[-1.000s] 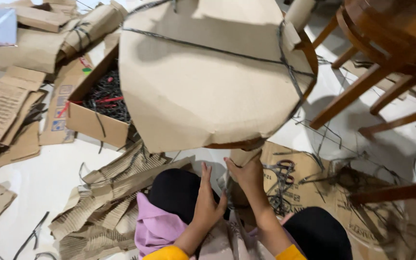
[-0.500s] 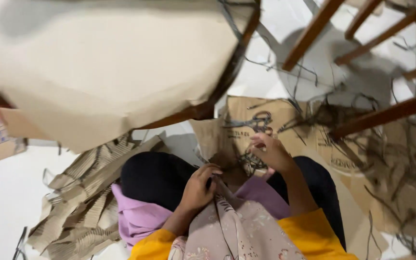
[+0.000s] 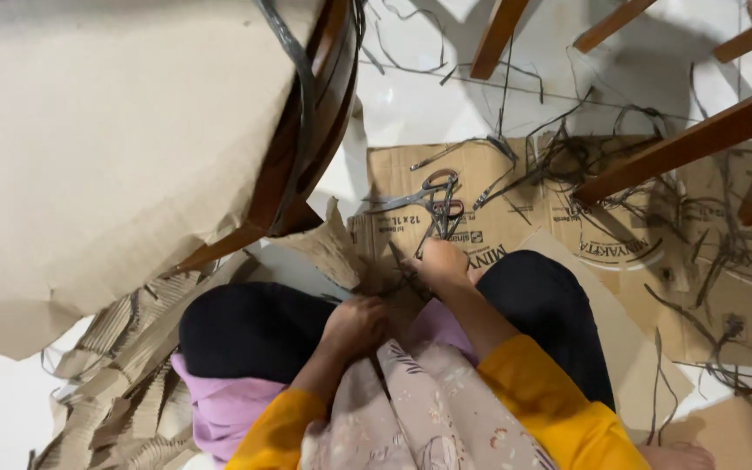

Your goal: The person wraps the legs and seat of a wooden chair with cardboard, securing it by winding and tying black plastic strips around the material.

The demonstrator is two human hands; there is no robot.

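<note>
Between the knees of a person seated on the floor, the left hand (image 3: 354, 324) and right hand (image 3: 442, 264) pinch dark plastic strap (image 3: 406, 277) — light, springy, likely slippery, best gripped near its end — with scissors (image 3: 439, 198) just beyond the right hand on flattened cardboard (image 3: 515, 218).
</note>
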